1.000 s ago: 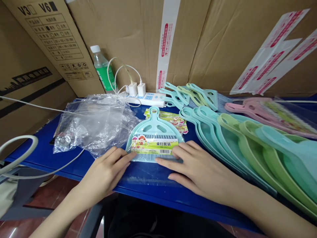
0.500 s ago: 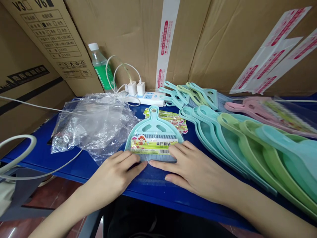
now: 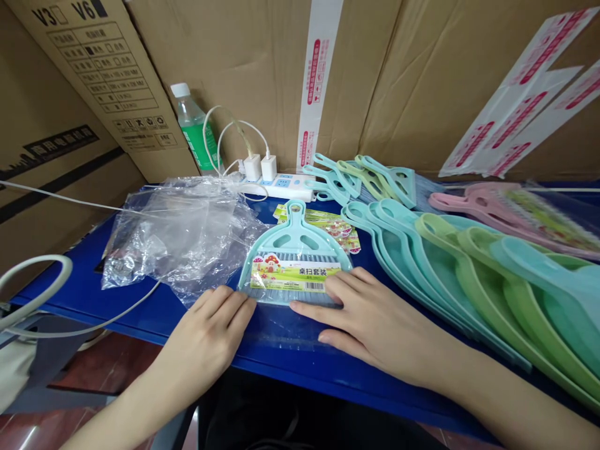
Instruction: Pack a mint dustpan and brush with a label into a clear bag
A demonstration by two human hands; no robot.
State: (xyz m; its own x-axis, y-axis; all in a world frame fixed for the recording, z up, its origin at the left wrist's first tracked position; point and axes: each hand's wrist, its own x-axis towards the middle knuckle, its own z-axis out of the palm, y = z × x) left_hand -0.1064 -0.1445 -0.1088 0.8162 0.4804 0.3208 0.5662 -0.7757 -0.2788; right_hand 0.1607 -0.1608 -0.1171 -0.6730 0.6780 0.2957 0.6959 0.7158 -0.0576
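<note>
A small teal dustpan-and-brush set (image 3: 295,245) with a green paper label (image 3: 295,276) lies in a clear bag on the blue table (image 3: 154,309). My left hand (image 3: 206,340) lies flat, fingers stretched out, its tips touching the bag at the set's lower left corner. My right hand (image 3: 370,325) lies flat too, fingers spread over the lower right edge of the set and the clear plastic below it.
A heap of clear plastic bags (image 3: 178,228) sits left of the set. Overlapping teal and green dustpans (image 3: 469,262) fill the right side, with small brushes (image 3: 360,178) and pink sets (image 3: 506,209) behind. A power strip (image 3: 276,184), a green bottle (image 3: 192,128) and cardboard boxes (image 3: 234,69) stand at the back.
My left hand has slid left, from the middle of the set's lower edge back to its left corner. The right hand has stayed nearly still.
</note>
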